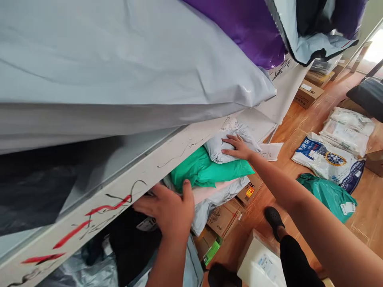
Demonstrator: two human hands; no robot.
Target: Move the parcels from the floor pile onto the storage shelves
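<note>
My right hand rests with spread fingers on a pale grey plastic mailer bag, which lies on a bright green mailer bag. Under the green one are a pale pink parcel and another grey bag. At the pile's left side is my left hand, its thumb raised apart near the green bag. Its fingertips reach under the shelf edge and are partly hidden. Black bags lie below that hand.
A white shelf edge with red and black scrawls runs diagonally above the pile. Large grey bags and a purple bag lie on it. Cardboard boxes, a white box and a teal bag are on the wooden floor.
</note>
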